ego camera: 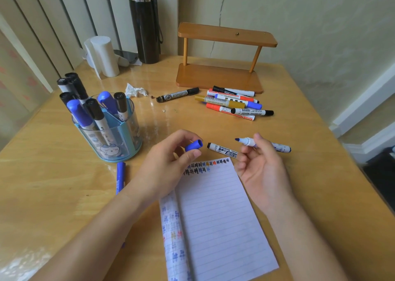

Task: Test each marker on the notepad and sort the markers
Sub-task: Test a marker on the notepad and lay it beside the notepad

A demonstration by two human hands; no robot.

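Above the notepad (220, 212), a blue cap (193, 145) is pinched in the left hand (166, 163), the uncapped blue marker (249, 141) gripped in the right hand (263, 171), apart. Next, its tip must likely be lowered onto paper.

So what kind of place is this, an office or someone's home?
Probably a home desk in a room corner: a wooden table bearing a black thermos flask, a cartoon-printed pen holder and a small wooden shelf.
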